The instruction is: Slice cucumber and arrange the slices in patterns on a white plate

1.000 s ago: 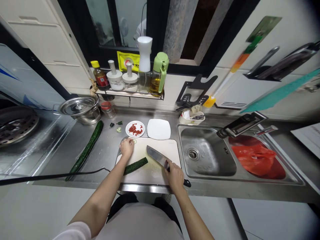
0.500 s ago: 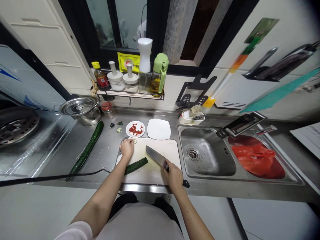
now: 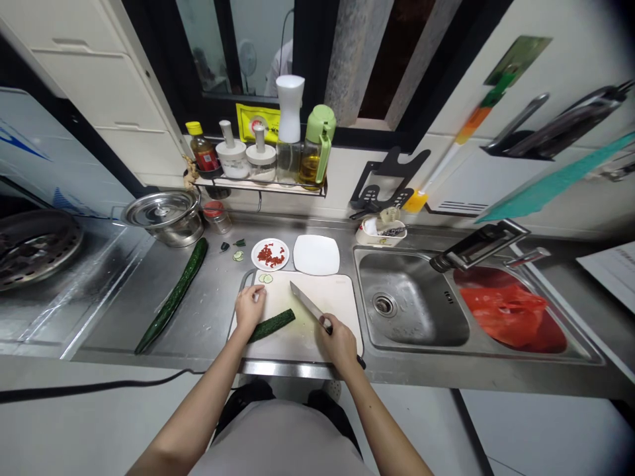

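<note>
A white cutting board [image 3: 327, 297] lies on the steel counter in front of me. A short piece of cucumber [image 3: 272, 325] rests on its near left part. My left hand [image 3: 249, 309] hovers just left of the piece, fingers loosely curled and empty, near two thin cucumber slices [image 3: 266, 279] at the board's far left corner. My right hand [image 3: 338, 344] is closed on the dark handle of a cleaver [image 3: 308, 304], whose blade points away and left, just right of the cucumber piece.
A whole cucumber [image 3: 174, 294] lies on the counter to the left. Behind the board stand a small plate of chopped red chilli [image 3: 270, 254] and a bare white plate [image 3: 316, 254]. The sink [image 3: 407, 307] is to the right, a steel pot [image 3: 163, 215] at the back left.
My left hand has come back from the board's far left corner toward the cucumber piece, leaving the slices behind. The cleaver has turned more onto its edge. The view shifted slightly.
</note>
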`<act>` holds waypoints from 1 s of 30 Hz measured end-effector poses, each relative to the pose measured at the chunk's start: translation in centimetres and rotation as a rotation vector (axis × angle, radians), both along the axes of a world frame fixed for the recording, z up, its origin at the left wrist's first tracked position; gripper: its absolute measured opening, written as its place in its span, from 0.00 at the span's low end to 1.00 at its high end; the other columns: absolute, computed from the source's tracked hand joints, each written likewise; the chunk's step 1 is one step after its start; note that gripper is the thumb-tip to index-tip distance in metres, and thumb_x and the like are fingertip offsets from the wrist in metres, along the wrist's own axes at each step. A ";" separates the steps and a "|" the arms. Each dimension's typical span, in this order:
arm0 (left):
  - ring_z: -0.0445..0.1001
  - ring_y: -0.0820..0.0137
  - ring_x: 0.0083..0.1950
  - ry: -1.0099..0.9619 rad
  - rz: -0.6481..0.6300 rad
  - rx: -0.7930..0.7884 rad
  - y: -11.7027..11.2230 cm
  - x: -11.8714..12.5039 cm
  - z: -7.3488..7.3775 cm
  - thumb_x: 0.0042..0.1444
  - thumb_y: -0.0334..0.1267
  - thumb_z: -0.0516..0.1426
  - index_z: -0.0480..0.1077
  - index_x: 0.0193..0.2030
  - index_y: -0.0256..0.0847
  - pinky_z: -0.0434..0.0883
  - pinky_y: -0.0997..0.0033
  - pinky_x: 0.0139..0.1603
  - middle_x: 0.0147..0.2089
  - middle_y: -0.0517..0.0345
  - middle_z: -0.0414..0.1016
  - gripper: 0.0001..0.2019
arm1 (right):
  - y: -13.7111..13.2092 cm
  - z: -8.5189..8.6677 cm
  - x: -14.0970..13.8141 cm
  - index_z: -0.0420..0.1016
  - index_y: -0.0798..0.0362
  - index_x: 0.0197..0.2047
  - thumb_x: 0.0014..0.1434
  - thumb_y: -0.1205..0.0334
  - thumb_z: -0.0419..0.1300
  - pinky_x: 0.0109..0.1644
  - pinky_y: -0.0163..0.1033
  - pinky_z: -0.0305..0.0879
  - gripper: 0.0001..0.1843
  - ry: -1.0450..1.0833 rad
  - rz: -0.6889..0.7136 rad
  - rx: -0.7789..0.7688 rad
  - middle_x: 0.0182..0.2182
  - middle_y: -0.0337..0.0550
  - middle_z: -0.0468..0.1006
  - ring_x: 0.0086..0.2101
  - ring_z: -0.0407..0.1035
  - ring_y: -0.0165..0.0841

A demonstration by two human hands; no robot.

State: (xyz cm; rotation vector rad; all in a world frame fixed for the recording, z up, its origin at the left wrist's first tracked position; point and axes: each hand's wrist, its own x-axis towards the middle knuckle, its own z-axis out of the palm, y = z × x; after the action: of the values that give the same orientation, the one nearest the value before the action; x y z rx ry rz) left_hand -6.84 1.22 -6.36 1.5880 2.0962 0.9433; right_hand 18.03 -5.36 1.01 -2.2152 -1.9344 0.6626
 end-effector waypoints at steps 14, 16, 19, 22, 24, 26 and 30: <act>0.72 0.65 0.44 0.122 -0.423 0.083 -4.9 2.4 1.1 0.61 0.41 0.53 0.76 0.41 0.45 0.67 0.63 0.48 0.41 0.54 0.77 0.11 | 0.0 -0.3 -1.1 0.69 0.51 0.52 0.67 0.60 0.44 0.38 0.34 0.56 0.17 -0.028 0.120 -0.130 0.39 0.45 0.80 0.39 0.72 0.35; 0.73 0.66 0.44 0.135 -0.473 0.081 -4.9 2.6 1.2 0.61 0.41 0.53 0.76 0.43 0.45 0.67 0.63 0.48 0.41 0.55 0.77 0.11 | -0.2 -0.2 -1.4 0.68 0.53 0.52 0.68 0.59 0.43 0.38 0.34 0.55 0.17 -0.052 0.172 -0.164 0.38 0.47 0.79 0.39 0.72 0.35; 0.73 0.66 0.45 0.147 -0.538 0.064 -4.5 2.7 1.4 0.62 0.42 0.52 0.76 0.45 0.47 0.67 0.64 0.48 0.43 0.55 0.77 0.12 | -0.3 0.1 -1.6 0.67 0.54 0.51 0.69 0.58 0.42 0.37 0.35 0.54 0.17 -0.084 0.221 -0.183 0.38 0.49 0.79 0.38 0.72 0.36; 0.73 0.66 0.45 0.163 -0.571 0.018 -4.4 2.9 1.3 0.62 0.43 0.52 0.76 0.46 0.49 0.67 0.64 0.49 0.44 0.55 0.77 0.12 | -0.4 0.4 -1.8 0.67 0.55 0.49 0.69 0.59 0.41 0.37 0.36 0.54 0.17 -0.088 0.245 -0.188 0.37 0.50 0.79 0.38 0.72 0.37; 0.74 0.66 0.46 0.170 -0.579 -0.007 -4.5 3.1 1.0 0.62 0.43 0.52 0.76 0.46 0.49 0.67 0.64 0.49 0.44 0.55 0.77 0.13 | -0.5 0.6 -1.9 0.67 0.55 0.48 0.69 0.59 0.41 0.37 0.36 0.55 0.16 -0.083 0.262 -0.193 0.37 0.50 0.79 0.38 0.72 0.37; 0.73 0.66 0.46 0.171 -0.584 -0.013 -4.7 3.2 0.7 0.63 0.43 0.51 0.76 0.48 0.48 0.67 0.63 0.50 0.44 0.54 0.77 0.13 | -0.6 0.9 -2.0 0.67 0.55 0.48 0.68 0.60 0.42 0.37 0.36 0.55 0.15 -0.076 0.284 -0.200 0.37 0.50 0.78 0.38 0.72 0.37; 0.73 0.66 0.45 0.175 -0.578 0.005 -5.1 3.5 0.3 0.62 0.43 0.52 0.75 0.49 0.48 0.68 0.64 0.49 0.44 0.54 0.77 0.14 | -0.7 1.2 -2.3 0.66 0.55 0.49 0.67 0.62 0.43 0.38 0.36 0.57 0.14 -0.069 0.319 -0.219 0.38 0.50 0.78 0.39 0.72 0.37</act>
State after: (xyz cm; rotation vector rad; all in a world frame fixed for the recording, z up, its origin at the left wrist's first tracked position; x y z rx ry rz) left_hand -3.38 -3.89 -6.08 2.1693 1.5702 0.6216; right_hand 15.69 -6.05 2.23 -2.0859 -2.3839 0.8894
